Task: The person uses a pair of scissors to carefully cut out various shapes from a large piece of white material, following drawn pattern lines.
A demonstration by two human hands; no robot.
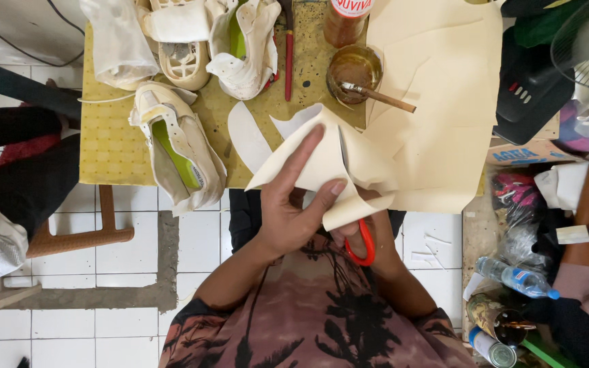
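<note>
Over the near edge of the yellow surface (114, 146), a cream sheet piece (322, 167) was held up between both hands, and serves here as the landmark. To its left, a white shoe with a green insole (178, 153) lay on the surface, toe toward the person; farther left and beyond it lay more white shoe parts (185, 41). The left hand (288, 215) met the piece from below: its grip pinched the sheet, thumb pressed on the near face, index finger stretched up along it. The piece's long axis ran from lower right to upper left, so its pointed end lay up and away from this grip. Just below and right of the piece, the right hand (369, 238) was mostly hidden by the folded sheet; its grip was closed through the red-handled scissors (363, 245), whose blades could not be seen. The right hand thus lay nearer the piece's lower edge. Beyond the piece stood a round open tin of brown glue (352, 68) with a brush resting in it, and behind that a brown bottle with a red-and-white label. Right of the piece spread a larger cream sheet (444, 102). Farther right sat a cardboard box with blue lettering (526, 153), a clear plastic bottle with a blue label (516, 276), and a cylindrical can (492, 347).
</note>
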